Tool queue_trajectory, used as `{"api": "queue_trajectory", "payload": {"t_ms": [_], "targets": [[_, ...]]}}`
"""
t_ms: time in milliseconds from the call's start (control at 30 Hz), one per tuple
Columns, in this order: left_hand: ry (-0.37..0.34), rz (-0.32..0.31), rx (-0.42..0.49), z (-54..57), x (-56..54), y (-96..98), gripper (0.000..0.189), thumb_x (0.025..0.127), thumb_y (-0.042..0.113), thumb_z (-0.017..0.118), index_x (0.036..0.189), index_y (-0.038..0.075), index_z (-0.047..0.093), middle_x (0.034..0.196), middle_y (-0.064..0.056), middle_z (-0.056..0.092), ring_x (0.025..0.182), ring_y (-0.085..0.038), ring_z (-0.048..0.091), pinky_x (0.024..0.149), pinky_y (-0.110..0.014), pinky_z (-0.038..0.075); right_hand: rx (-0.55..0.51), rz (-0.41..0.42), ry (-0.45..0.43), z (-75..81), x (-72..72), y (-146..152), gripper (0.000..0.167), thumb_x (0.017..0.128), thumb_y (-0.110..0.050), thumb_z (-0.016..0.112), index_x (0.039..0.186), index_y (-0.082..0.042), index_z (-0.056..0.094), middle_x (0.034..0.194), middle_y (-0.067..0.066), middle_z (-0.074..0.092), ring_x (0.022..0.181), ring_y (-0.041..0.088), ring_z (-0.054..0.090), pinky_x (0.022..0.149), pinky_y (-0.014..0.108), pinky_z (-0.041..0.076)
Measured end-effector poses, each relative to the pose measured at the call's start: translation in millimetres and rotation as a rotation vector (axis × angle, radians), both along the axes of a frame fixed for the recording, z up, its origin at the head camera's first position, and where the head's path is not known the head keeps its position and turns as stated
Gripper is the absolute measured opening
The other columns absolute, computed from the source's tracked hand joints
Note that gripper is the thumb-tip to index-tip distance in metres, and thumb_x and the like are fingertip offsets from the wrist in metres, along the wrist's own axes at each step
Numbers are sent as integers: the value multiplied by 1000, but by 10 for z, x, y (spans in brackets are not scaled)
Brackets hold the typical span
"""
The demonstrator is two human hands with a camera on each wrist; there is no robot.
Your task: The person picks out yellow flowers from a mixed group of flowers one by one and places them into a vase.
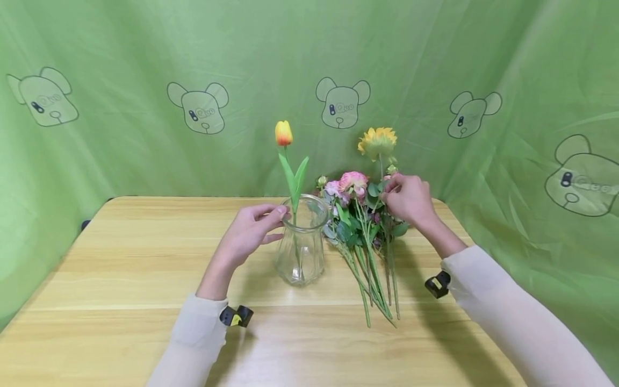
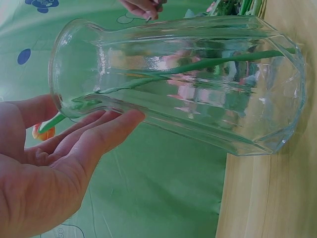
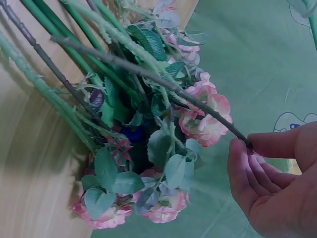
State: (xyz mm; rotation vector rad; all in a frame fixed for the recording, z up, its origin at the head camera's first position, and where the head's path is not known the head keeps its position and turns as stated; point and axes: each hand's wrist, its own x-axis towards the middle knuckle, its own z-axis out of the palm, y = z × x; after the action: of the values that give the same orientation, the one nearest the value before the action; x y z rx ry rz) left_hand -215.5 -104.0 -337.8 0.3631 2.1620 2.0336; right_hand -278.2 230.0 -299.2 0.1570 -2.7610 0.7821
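A clear glass vase (image 1: 303,255) stands upright on the table, with a red-and-yellow tulip (image 1: 283,133) leaning in its mouth. The tulip's green stem (image 2: 213,62) shows through the glass. My left hand (image 1: 253,228) is at the vase's neck and rim, its fingers (image 2: 106,136) fairly straight and touching the glass from one side. Thumb and fingertips of my right hand (image 1: 410,200) pinch the brown stem (image 3: 148,74) of a yellow sunflower (image 1: 377,143). This sunflower is held upright above a bunch of pink flowers (image 1: 353,183) lying right of the vase.
Several green and brown stems (image 1: 369,274) of the bunch point toward the table's front. The wooden table (image 1: 145,258) extends to both sides. Behind and around it hangs a green curtain (image 1: 271,64) printed with mouse-like heads.
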Motion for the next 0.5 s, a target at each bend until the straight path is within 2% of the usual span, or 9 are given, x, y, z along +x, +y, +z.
{"api": "queue_trajectory", "payload": {"t_ms": [200, 500], "targets": [[-4, 2, 4, -1, 5, -1, 40, 106, 24, 54, 134, -5, 60, 134, -21, 64, 128, -35, 61, 98, -39, 60, -35, -8, 29, 67, 17, -44, 12, 91, -11, 67, 95, -1, 74, 77, 14, 74, 55, 16, 63, 64, 36, 52], [2, -4, 7, 10, 9, 6, 42, 107, 25, 54, 135, -6, 58, 135, -22, 63, 129, -36, 60, 99, -40, 60, -52, -10, 14, 158, 59, -116, 19, 94, -13, 66, 104, 2, 74, 78, 15, 75, 52, 14, 64, 62, 31, 51]]}}
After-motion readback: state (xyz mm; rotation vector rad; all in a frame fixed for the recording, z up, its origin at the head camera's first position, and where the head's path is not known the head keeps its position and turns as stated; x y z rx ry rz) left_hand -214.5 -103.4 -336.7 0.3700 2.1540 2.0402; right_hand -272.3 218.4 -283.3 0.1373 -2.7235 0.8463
